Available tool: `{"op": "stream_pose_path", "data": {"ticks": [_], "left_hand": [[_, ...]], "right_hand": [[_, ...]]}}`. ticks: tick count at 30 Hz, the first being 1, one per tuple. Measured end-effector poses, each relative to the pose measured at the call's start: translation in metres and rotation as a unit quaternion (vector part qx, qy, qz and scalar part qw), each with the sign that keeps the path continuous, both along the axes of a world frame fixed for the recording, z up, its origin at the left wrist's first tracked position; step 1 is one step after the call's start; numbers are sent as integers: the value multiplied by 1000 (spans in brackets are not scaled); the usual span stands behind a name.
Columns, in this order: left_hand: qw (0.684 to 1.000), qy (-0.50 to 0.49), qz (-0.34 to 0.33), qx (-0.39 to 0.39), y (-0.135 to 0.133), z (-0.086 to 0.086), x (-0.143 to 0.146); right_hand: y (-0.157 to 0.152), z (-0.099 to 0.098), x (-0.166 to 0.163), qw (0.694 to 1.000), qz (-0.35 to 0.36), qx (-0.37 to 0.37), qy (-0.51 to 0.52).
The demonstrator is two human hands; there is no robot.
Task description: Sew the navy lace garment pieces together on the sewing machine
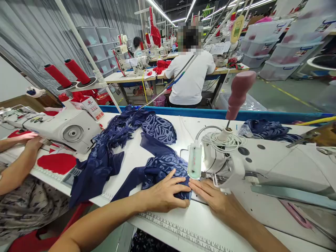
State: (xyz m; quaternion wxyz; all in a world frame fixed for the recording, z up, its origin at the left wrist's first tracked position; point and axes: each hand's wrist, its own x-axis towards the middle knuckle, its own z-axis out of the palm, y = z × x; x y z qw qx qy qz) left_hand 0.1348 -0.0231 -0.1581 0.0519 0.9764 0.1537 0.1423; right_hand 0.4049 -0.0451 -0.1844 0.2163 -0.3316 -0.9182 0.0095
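My left hand (165, 192) lies flat on a piece of navy blue patterned fabric (160, 166) on the white sewing table, fingers stretched out toward the needle area. My right hand (212, 196) rests flat beside it, fingertips touching the fabric's edge just in front of the sewing machine (262, 161). The machine's small lamp (194, 161) shines right above my fingertips. More of the navy fabric (112, 147) trails off to the left in a heap.
A co-worker's arms (18, 154) work red fabric (56, 162) at a second sewing machine (60, 127) on the left. Red thread cones (67, 73) stand behind it. A pink thread cone (238, 94) sits on my machine. A person in a white shirt (190, 78) sits ahead.
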Motion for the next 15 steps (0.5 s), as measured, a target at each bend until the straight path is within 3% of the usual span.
{"op": "stream_pose_path", "data": {"ticks": [7, 15], "left_hand": [[992, -43, 97, -66, 28, -8, 12], [994, -39, 68, -81, 32, -6, 31]], "right_hand": [[-10, 6, 6, 989, -96, 62, 95], [-10, 2, 12, 979, -148, 31, 134]]}}
